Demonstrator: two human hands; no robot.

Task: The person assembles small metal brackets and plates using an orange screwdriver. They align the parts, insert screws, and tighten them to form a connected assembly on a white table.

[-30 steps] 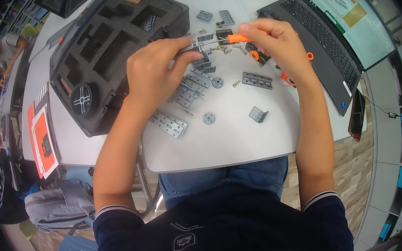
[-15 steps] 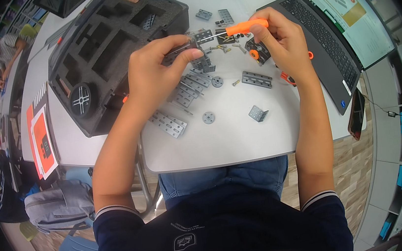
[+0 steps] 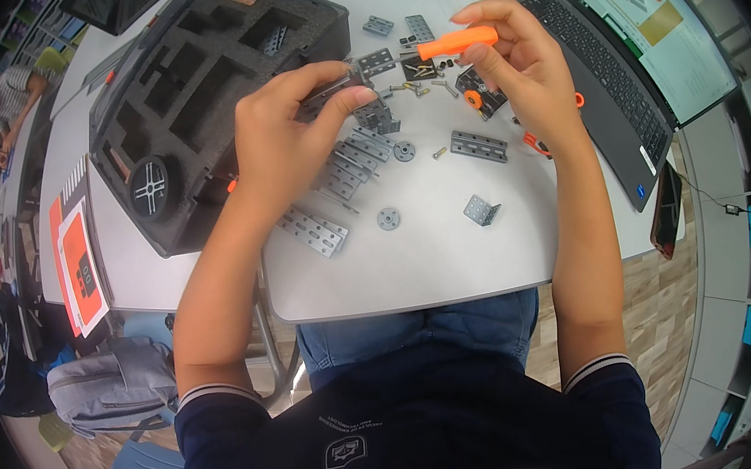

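My left hand point(image 3: 293, 123) is closed, thumb and fingers pinching a grey perforated metal piece point(image 3: 356, 77), much of which the fingers hide. In my right hand point(image 3: 529, 78) is a screwdriver point(image 3: 456, 43) with an orange handle. Its thumb lies under the handle and the index finger is lifted above it. The thin shaft points left, its tip at the metal piece. Below my left hand lie several slotted grey plates point(image 3: 354, 165) and a flat bar point(image 3: 313, 232). Loose screws point(image 3: 417, 89) are scattered beneath the screwdriver.
A black foam-lined case point(image 3: 211, 96) stands at the left with a black wheel point(image 3: 152, 188) in it. An open laptop point(image 3: 602, 70) is at the right. A grey channel point(image 3: 478, 146), an angle bracket point(image 3: 482, 210) and round discs point(image 3: 389, 219) lie near the front.
My right index finger has lifted off and the grip on the screwdriver handle has loosened. The screwdriver and left hand have shifted slightly left.
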